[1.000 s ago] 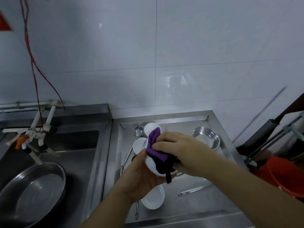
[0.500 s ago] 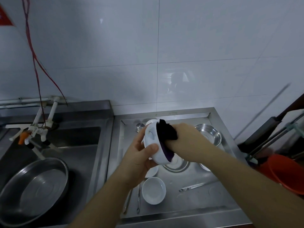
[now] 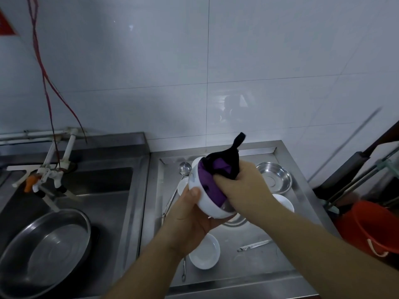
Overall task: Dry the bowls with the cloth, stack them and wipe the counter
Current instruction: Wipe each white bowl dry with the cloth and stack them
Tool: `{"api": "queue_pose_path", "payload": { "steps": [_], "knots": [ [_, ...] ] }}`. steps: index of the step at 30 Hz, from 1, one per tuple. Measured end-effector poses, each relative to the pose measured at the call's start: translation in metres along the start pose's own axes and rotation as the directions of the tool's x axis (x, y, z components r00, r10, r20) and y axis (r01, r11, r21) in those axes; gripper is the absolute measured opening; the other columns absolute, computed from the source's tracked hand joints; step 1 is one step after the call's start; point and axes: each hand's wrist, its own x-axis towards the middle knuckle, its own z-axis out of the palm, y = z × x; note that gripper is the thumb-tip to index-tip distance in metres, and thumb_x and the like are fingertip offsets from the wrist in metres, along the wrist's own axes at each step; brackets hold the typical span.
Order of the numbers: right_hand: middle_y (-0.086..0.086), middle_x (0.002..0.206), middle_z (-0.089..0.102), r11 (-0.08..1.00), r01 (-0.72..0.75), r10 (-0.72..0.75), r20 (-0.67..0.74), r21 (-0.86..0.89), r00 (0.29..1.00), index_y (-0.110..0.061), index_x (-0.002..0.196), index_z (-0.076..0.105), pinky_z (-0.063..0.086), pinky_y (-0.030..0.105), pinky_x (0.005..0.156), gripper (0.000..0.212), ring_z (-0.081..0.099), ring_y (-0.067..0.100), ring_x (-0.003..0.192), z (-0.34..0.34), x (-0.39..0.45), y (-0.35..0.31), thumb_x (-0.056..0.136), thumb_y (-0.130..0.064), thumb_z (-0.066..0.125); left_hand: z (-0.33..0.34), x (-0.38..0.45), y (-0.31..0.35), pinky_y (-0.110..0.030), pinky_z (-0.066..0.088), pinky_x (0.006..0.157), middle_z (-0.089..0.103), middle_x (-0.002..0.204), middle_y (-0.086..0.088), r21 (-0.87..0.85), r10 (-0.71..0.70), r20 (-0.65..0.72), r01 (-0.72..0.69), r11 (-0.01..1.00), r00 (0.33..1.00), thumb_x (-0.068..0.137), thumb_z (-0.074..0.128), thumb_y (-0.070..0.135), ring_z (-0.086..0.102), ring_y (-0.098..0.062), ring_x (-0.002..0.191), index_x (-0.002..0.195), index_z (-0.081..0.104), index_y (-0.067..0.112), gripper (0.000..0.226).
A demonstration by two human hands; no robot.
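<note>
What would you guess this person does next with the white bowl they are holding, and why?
Probably another turn of the purple and black cloth inside the white ceramic bowl. The right hand presses the cloth into the bowl, which the left hand holds tilted above the steel counter; no stack is visible yet.

Dishes (image 3: 204, 251) crowd the counter (image 3: 254, 275) below.

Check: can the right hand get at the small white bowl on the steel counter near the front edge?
Probably not right now. The right hand grips the purple and black cloth inside the white bowl held by the left hand. The small white bowl lies uncovered, partly under the left wrist.
</note>
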Motion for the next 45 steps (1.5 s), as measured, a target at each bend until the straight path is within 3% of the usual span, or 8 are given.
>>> {"api": "queue_pose_path", "payload": {
  "steps": [6,10,14,20,26,32,37,45],
  "knots": [
    [-0.008,0.109,0.068,0.715,0.442,-0.451,0.126,-0.542,0.883,-0.019,0.108,0.076,0.05,0.023,0.077,0.022,0.062,0.01,0.092,-0.008,0.018,-0.003,0.086,-0.021,0.077,0.004,0.005,0.001,-0.068,0.047,0.108,0.053,0.155,-0.021,0.01,0.038,-0.042,-0.037,0.999,0.998,0.076,0.09,0.051,0.053,-0.048,0.139,0.157,0.043,0.019,0.099],
    [-0.002,0.113,0.063,0.54,0.446,-0.322,0.315,-0.714,0.893,-0.019,0.112,0.071,0.054,0.036,0.082,0.02,0.063,0.022,0.093,-0.013,0.025,-0.013,0.093,-0.026,0.068,0.001,0.008,0.011,-0.075,0.046,0.105,0.057,0.151,-0.019,0.127,0.095,-0.123,-0.079,0.989,0.988,0.065,0.096,0.05,0.058,-0.047,0.135,0.156,0.045,0.024,0.108],
    [-0.006,0.075,0.059,0.564,0.356,-0.12,0.353,-0.745,0.928,-0.023,0.082,0.055,0.052,0.033,0.067,0.018,0.062,0.02,0.072,-0.012,0.025,-0.023,0.094,-0.035,0.059,-0.002,0.007,0.02,-0.073,0.051,0.099,0.055,0.151,-0.018,0.248,0.118,-0.091,-0.092,0.964,0.989,0.062,0.098,0.042,0.059,-0.047,0.133,0.154,0.048,0.028,0.106],
    [0.023,0.096,0.074,0.97,-0.141,0.197,0.296,-0.199,0.935,-0.004,0.097,0.071,0.061,0.049,0.084,0.023,0.072,0.035,0.082,-0.023,0.018,-0.018,0.092,-0.025,0.064,0.0,0.002,0.019,-0.068,0.05,0.106,0.054,0.153,-0.018,0.262,0.117,0.02,-0.118,0.958,0.993,0.066,0.097,0.045,0.057,-0.045,0.136,0.161,0.036,0.023,0.115],
    [0.013,0.088,0.078,0.761,-0.458,0.399,0.227,0.46,0.889,-0.008,0.098,0.076,0.062,0.04,0.073,0.01,0.073,0.026,0.077,-0.002,0.006,-0.006,0.095,-0.016,0.073,0.005,0.0,-0.002,-0.058,0.058,0.098,0.058,0.15,-0.015,0.189,0.144,-0.054,-0.131,0.973,0.988,0.063,0.099,0.045,0.06,-0.042,0.134,0.156,0.043,0.03,0.109],
    [0.015,0.083,0.077,0.97,-0.218,0.216,0.03,0.11,0.976,-0.017,0.085,0.076,0.062,0.052,0.079,0.015,0.073,0.028,0.074,0.001,0.004,-0.001,0.092,-0.03,0.074,0.004,0.001,-0.003,-0.06,0.058,0.099,0.065,0.14,-0.006,0.386,0.265,-0.092,-0.211,0.898,0.96,0.077,0.084,0.03,0.065,-0.036,0.128,0.147,0.053,0.042,0.078],
    [0.002,0.081,0.079,0.971,-0.124,0.166,0.208,-0.203,0.964,-0.024,0.089,0.075,0.065,0.039,0.07,0.014,0.076,0.022,0.075,-0.01,0.004,0.0,0.096,-0.034,0.067,0.004,0.001,0.004,-0.04,0.064,0.092,0.064,0.132,0.021,0.575,0.285,-0.12,-0.167,0.801,0.951,0.067,0.091,0.037,0.066,-0.02,0.124,0.138,0.051,0.063,0.086],
    [0.022,0.109,0.078,0.625,-0.624,0.487,0.39,0.469,0.781,-0.002,0.112,0.077,0.066,0.048,0.075,0.025,0.078,0.039,0.097,-0.012,0.0,0.013,0.096,-0.014,0.063,0.002,-0.006,0.018,-0.042,0.064,0.091,0.047,0.146,0.02,0.757,0.171,0.003,-0.114,0.644,0.985,0.066,0.092,0.038,0.058,-0.018,0.13,0.15,0.032,0.065,0.106]
  ]
}}
